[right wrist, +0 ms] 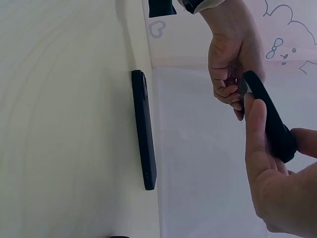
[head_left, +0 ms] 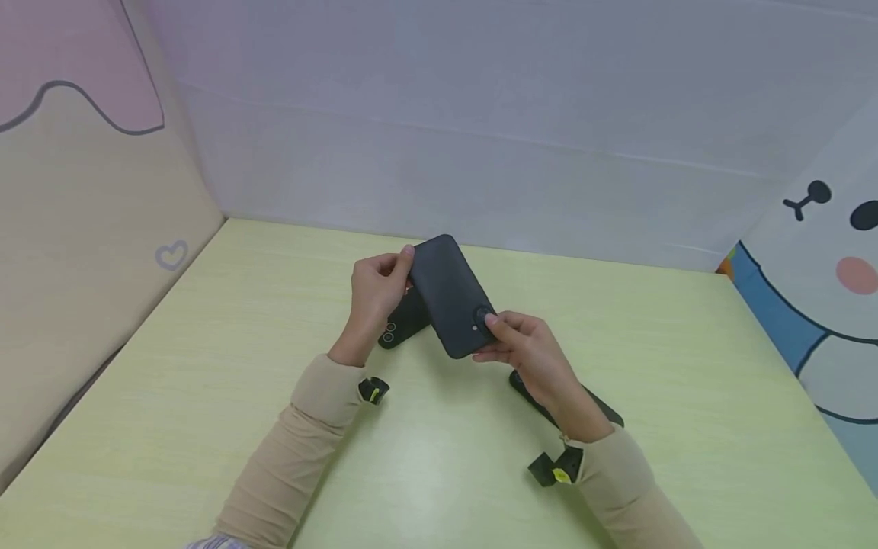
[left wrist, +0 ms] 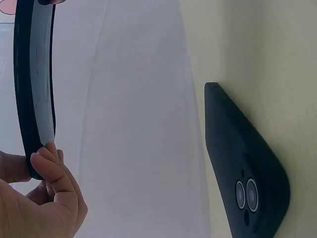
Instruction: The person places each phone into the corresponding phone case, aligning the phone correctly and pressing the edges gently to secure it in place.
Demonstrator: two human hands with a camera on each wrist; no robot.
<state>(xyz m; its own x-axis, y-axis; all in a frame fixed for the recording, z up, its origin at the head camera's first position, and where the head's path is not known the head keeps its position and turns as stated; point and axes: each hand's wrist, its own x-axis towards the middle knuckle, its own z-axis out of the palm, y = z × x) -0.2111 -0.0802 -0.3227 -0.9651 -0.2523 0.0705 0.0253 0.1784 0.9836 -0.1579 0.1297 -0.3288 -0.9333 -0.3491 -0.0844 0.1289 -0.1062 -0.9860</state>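
Observation:
A black phone (head_left: pixel 453 293) is held up over the table, tilted, its dark back with a round camera ring facing the head camera. My left hand (head_left: pixel 376 288) pinches its upper left corner between thumb and fingers. At the lower right end, my right hand (head_left: pixel 533 352) grips it, thumb on the back by the camera and fingers behind. In the left wrist view, a greyish face of the held phone (left wrist: pixel 42 74) shows between dark edges. Partly hidden behind it, a second black phone (head_left: pixel 405 319) with two ringed lenses lies on the table.
A third dark phone (head_left: pixel 604 404) lies under my right wrist, partly covered by it. The pale table (head_left: pixel 206 396) meets a white back wall (head_left: pixel 480 152), with printed panels at both sides. Small black devices (head_left: pixel 373 390) are strapped at my sleeve cuffs.

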